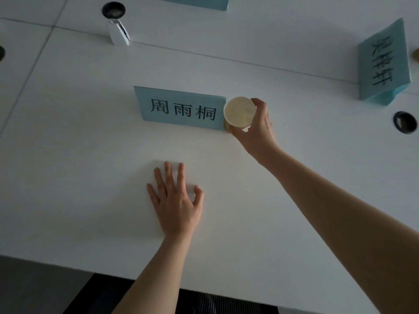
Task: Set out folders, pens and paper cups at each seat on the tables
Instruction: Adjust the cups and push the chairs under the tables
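A paper cup (pixel 239 112), cream inside, stands upright on the white table (pixel 79 166) right beside a blue name card (pixel 181 108). My right hand (pixel 256 128) wraps around the cup from the right, thumb and fingers on its rim and wall. My left hand (pixel 175 200) lies flat with fingers spread on a white folder or sheet (pixel 174 166) that barely stands out from the tabletop. No pen shows in view.
A second blue name card (pixel 383 62) stands at the far right and a third (pixel 197 1) at the top edge. Round cable holes (pixel 404 122) (pixel 113 9) pierce the table. A white folded object (pixel 119 34) stands at the back. A dark chair (pixel 204 301) sits below the near edge.
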Tool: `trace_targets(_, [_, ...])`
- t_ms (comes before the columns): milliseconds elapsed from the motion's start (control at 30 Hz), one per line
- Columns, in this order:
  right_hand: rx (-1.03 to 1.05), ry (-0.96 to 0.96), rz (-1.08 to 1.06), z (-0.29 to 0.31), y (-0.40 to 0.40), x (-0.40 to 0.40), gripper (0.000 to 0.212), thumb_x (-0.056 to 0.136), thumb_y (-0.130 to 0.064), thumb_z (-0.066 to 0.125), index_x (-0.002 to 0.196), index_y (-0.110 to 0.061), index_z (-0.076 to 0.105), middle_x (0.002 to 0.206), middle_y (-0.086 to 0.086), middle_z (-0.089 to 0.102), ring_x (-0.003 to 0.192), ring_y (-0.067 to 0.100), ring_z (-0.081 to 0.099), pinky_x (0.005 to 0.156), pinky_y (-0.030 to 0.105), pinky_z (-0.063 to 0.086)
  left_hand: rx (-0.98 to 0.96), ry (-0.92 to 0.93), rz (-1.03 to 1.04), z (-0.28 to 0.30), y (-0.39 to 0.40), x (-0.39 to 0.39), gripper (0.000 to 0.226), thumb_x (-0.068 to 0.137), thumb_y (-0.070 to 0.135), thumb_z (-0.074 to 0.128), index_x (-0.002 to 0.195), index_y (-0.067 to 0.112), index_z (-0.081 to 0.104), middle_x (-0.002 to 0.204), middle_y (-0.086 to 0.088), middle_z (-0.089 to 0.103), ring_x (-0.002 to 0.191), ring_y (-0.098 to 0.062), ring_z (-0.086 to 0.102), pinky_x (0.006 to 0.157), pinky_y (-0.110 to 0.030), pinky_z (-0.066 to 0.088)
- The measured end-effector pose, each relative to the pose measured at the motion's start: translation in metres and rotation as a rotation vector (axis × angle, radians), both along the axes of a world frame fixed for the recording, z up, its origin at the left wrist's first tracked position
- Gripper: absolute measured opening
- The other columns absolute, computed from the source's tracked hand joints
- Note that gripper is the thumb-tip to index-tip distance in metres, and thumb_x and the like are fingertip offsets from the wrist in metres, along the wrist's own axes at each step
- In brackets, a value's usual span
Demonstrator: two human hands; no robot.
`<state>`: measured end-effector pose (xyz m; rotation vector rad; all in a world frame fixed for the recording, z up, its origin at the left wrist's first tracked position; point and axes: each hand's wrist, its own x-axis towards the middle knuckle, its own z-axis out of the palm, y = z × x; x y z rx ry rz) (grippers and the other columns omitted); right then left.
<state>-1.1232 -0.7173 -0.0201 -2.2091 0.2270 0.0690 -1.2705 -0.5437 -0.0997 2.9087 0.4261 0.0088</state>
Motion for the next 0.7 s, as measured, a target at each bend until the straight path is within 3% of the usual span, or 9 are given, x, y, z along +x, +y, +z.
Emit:
trace_targets(167, [-0.005,0.024,-0.028,-0.005,0.002,0.002,0.079,0.081,-0.025,0.071,0.143,-0.012,0.023,0.140,0.010,0.041,0.122,0.024,0.043,0.090,0.028,0.035,-0.010,0.007,0.011,0.001,0.000,0.000,0.068,0.083,0.047,0.042,0.147,0.026,0.039,0.159,-0.007,0.028,0.148,-0.031,0.019,0.118,-0.055,0.012])
trace_targets(267, [0.004,0.064,-0.023,-0.007,-0.001,-0.004,0.086,0.081,-0.025,0.071,0.146,-0.013,0.016,0.146,0.008,0.037,0.129,0.027,0.043,0.104,0.039,0.038,-0.017,-0.001,0.005,0.001,0.000,0.000,0.067,0.083,0.046,0.044,0.147,0.026,0.039,0.159,-0.007,0.028,0.147,-0.031,0.020,0.117,-0.054,0.012])
trace_targets(367, [-0.007,0.107,-0.038,-0.006,-0.007,-0.015,0.087,0.082,-0.020,0.070,0.148,-0.014,0.014,0.145,0.008,0.039,0.129,0.026,0.044,0.106,0.044,0.039,-0.030,-0.020,0.002,0.000,0.000,0.000,0.067,0.083,0.046,0.045,0.146,0.026,0.040,0.158,-0.007,0.030,0.147,-0.032,0.022,0.117,-0.055,0.013])
trace_targets(600, [0.008,0.131,-0.108,0.013,-0.031,-0.091,0.068,0.087,-0.017,0.063,0.143,-0.015,0.025,0.136,0.007,0.046,0.124,0.022,0.047,0.104,0.044,0.042,-0.076,-0.021,-0.040,-0.002,0.004,0.000,0.067,0.081,0.047,0.045,0.145,0.024,0.043,0.156,-0.010,0.033,0.145,-0.035,0.025,0.115,-0.057,0.015])
trace_targets(700, [0.029,0.135,-0.168,0.021,-0.048,-0.135,0.058,0.088,-0.013,0.060,0.139,-0.013,0.033,0.132,0.007,0.051,0.121,0.020,0.051,0.103,0.045,0.043,-0.147,-0.005,-0.024,0.005,0.002,0.003,0.062,0.080,0.037,0.052,0.139,0.017,0.049,0.154,-0.013,0.036,0.144,-0.038,0.026,0.113,-0.059,0.016])
